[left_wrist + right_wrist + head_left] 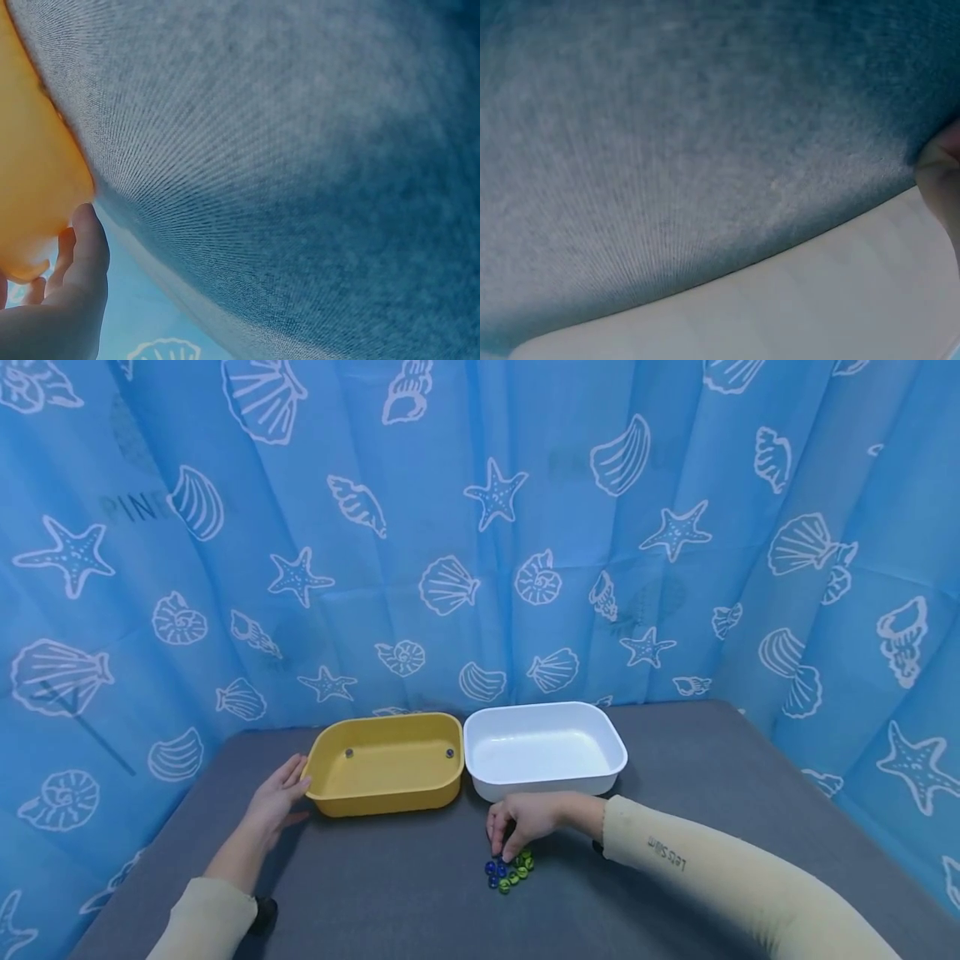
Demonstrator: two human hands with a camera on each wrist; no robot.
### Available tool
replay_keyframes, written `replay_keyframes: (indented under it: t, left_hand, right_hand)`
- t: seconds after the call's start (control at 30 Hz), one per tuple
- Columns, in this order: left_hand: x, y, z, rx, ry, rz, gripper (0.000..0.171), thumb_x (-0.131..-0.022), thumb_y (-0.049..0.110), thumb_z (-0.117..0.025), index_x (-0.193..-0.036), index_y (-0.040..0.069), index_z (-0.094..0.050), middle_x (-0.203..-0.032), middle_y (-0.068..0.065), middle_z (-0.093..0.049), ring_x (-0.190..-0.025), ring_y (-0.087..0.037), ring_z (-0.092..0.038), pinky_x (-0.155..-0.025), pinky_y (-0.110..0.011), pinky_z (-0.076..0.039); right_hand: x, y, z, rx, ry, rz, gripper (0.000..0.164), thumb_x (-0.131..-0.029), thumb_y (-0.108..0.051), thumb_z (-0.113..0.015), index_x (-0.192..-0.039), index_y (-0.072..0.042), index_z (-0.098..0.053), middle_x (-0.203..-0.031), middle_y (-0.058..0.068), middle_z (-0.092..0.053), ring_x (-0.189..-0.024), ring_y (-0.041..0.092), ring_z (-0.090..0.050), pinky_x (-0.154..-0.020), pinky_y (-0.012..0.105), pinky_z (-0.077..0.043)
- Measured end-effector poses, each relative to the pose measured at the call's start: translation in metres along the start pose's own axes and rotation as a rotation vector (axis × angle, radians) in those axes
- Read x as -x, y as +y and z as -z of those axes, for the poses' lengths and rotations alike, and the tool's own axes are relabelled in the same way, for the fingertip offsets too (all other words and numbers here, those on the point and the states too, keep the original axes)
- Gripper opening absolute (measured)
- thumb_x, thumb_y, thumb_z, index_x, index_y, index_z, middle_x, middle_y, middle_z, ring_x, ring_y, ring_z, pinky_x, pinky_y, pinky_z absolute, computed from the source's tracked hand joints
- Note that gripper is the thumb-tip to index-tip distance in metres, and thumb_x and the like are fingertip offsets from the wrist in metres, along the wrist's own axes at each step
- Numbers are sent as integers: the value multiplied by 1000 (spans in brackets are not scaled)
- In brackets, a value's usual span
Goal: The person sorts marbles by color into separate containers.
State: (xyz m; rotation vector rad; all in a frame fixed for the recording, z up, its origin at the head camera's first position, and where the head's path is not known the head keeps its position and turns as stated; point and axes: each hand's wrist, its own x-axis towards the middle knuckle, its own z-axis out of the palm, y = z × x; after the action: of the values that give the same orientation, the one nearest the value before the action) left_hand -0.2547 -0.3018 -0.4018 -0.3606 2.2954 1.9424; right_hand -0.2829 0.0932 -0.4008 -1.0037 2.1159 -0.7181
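My left hand [272, 803] touches the left end of a yellow tub [382, 802], its fingers [88, 247] along the outer wall. Two small dark marbles [348, 753] lie apart inside the tub. My right hand [528, 818] reaches down in front of a white tub [600, 783], with thumb and fingers bent toward a small cluster on the table. Blue marbles [491, 867] make up the left of this cluster, and green-yellow marbles [513, 877] the right. Fingertips overlap the upper marbles; I cannot tell whether one is pinched. The right wrist view shows only part of the thumb side.
Both tubs stand side by side at the back of a dark grey cloth-covered table [390, 893]. A blue curtain [480, 568] with white shell and starfish prints hangs close behind and around the sides. The white tub shows a bare floor.
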Motion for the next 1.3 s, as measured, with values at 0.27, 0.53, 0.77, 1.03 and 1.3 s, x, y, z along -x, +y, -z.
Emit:
replay_keyframes:
  t: [0.27, 0.53, 0.77, 1.03, 1.3]
  left_hand:
    - [0, -3, 1, 7, 5, 11, 64, -106, 19, -40, -156, 12, -1, -161, -6, -6, -145, -37, -14, -106, -63, -28]
    - [0, -3, -1, 5, 13, 2, 63, -106, 19, -40, -156, 10, -3, -160, -7, -7, -144, -38, -15, -106, -63, -29]
    - [1, 0, -1, 12, 0, 9, 63, -107, 18, -39, -156, 12, -1, -161, -7, -5, -145, -38, -14, -106, -63, -28]
    - [-1, -1, 1, 14, -7, 12, 64, -107, 20, -40, -156, 11, 0, -161, -8, -5, -145, -39, -14, -106, -63, -28]
    - [1, 1, 1, 21, -9, 13, 64, -107, 18, -39, -156, 11, 0, -161, -7, -4, -145, -38, -14, -107, -62, -28]
  right_hand:
    - [4, -2, -7, 39, 83, 38, 10, -86, -6, -74, -94, -7, -77, -93, -12, -57, -86, 0, -52, -79, 19, -47]
    - [6, -3, -10, 46, 116, 81, 14, -86, -7, -73, -99, -4, -77, -89, -11, -59, -82, -1, -53, -76, 19, -48]
    - [5, -2, -10, 33, 114, 83, 13, -86, -6, -73, -98, -5, -77, -88, -10, -59, -82, 0, -53, -75, 19, -48]
    - [2, -1, -9, 50, 115, 52, 8, -87, -7, -73, -94, -8, -76, -87, -11, -57, -78, 0, -53, -73, 19, -48]
    - [2, -1, -9, 48, 116, 50, 9, -87, -7, -73, -95, -8, -76, -86, -11, -57, -78, 1, -54, -73, 19, -48]
